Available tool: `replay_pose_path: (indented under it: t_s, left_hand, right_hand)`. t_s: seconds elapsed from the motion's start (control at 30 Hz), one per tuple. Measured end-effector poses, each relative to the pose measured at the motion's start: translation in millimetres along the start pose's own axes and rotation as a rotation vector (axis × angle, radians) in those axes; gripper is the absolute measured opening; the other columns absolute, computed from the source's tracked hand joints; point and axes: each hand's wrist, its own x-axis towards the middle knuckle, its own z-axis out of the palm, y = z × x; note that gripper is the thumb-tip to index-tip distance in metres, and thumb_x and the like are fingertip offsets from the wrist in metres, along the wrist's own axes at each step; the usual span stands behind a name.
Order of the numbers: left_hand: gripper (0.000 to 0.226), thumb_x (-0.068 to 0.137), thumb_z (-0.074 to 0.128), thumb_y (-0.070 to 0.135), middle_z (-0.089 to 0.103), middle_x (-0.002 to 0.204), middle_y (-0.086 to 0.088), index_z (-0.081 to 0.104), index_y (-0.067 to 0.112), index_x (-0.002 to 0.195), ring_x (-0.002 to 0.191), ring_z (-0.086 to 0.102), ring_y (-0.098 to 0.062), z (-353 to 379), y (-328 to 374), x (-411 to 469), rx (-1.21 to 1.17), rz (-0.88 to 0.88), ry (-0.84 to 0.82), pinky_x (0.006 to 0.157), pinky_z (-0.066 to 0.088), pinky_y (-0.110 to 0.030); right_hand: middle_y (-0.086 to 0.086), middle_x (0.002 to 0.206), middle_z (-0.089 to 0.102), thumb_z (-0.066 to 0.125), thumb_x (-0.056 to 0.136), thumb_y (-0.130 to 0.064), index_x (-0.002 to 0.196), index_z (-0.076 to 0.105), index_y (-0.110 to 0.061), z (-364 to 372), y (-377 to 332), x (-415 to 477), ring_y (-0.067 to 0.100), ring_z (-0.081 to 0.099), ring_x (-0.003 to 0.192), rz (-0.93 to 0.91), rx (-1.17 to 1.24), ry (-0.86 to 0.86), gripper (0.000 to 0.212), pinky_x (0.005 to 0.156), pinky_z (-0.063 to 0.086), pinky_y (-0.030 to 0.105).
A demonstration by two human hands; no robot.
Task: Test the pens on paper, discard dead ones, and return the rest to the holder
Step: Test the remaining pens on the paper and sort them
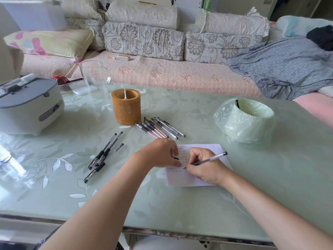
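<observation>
My right hand point(203, 166) grips a clear pen point(210, 159) with its tip touching the white paper point(191, 179), which carries rows of small test marks. My left hand point(160, 153) rests on the paper's left edge and pinches a small dark pen cap point(174, 157). A bamboo pen holder point(126, 106) stands upright behind, with nothing visible inside. Several pens point(160, 128) lie in a bunch just right of the holder. Three black-grip pens point(104, 153) lie to the left of my left hand.
A small bin lined with a pale green plastic bag point(246, 120) sits at the right. A white and grey appliance point(27, 105) stands at the left. A glass jug point(94, 76) is at the table's far edge. A sofa runs behind the table.
</observation>
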Motion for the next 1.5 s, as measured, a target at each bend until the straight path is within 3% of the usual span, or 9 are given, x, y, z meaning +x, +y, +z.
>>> replay_pose_path:
  t_s: [0.3,0.5,0.77,0.97,1.23,1.4,1.5]
  left_hand:
    - [0.042,0.069,0.080,0.049,0.055,0.090,0.007,0.064,0.024,0.099,0.082,0.049,-0.012,5.1,-1.9,1.5,-0.001,0.001,0.033,0.067,0.041,-0.024]
    - [0.041,0.066,0.081,0.052,0.055,0.084,0.009,0.061,0.028,0.092,0.081,0.051,-0.013,8.5,-4.3,4.8,-0.011,-0.012,0.030,0.069,0.045,-0.025]
    - [0.041,0.066,0.082,0.052,0.053,0.083,0.011,0.061,0.028,0.092,0.079,0.051,-0.011,7.3,-3.0,4.7,-0.018,-0.026,0.026,0.068,0.044,-0.024]
    - [0.044,0.066,0.082,0.051,0.054,0.083,0.009,0.063,0.025,0.096,0.078,0.051,-0.011,8.1,-3.0,3.7,-0.033,-0.032,0.026,0.067,0.044,-0.024]
    - [0.041,0.065,0.083,0.051,0.052,0.079,0.012,0.061,0.028,0.091,0.076,0.050,-0.011,7.7,-3.1,4.4,-0.045,-0.041,0.022,0.065,0.042,-0.024]
    - [0.044,0.067,0.082,0.050,0.052,0.082,0.010,0.064,0.023,0.097,0.077,0.049,-0.011,6.1,-1.1,4.3,-0.030,-0.040,0.018,0.066,0.041,-0.023]
    - [0.044,0.067,0.082,0.049,0.052,0.081,0.010,0.064,0.023,0.097,0.077,0.049,-0.011,6.1,-1.0,4.0,-0.034,-0.037,0.016,0.066,0.040,-0.023]
  right_hand:
    - [-0.007,0.058,0.047,0.063,0.074,0.002,0.064,0.049,-0.007,1.9,-2.0,-1.4,0.010,0.039,0.057,-0.035,-0.078,-0.030,0.019,0.057,0.029,0.027]
    - [-0.014,0.055,0.047,0.067,0.074,-0.001,0.061,0.049,-0.020,2.5,-1.1,-1.4,0.008,0.039,0.054,-0.006,-0.071,-0.011,0.028,0.053,0.030,0.026]
    - [-0.014,0.054,0.043,0.063,0.066,-0.011,0.061,0.046,-0.015,5.0,-2.3,-3.8,0.006,0.036,0.054,-0.020,-0.112,0.014,0.018,0.052,0.027,0.024]
    - [-0.014,0.053,0.044,0.066,0.073,-0.002,0.062,0.048,-0.013,3.5,-1.3,-4.6,0.005,0.036,0.052,-0.027,-0.107,0.028,0.024,0.049,0.027,0.023]
    - [-0.009,0.057,0.047,0.064,0.068,-0.009,0.063,0.048,-0.012,3.1,0.1,-5.8,0.010,0.039,0.056,-0.012,-0.101,-0.012,0.017,0.056,0.030,0.027]
    - [-0.007,0.056,0.047,0.064,0.065,-0.016,0.062,0.049,-0.007,3.7,-3.1,-3.7,0.010,0.038,0.055,-0.035,-0.046,0.019,0.018,0.051,0.029,0.023]
    - [-0.010,0.056,0.047,0.063,0.065,-0.014,0.059,0.049,-0.015,3.8,-1.3,-3.9,0.010,0.039,0.055,-0.027,-0.073,0.009,0.015,0.053,0.030,0.025]
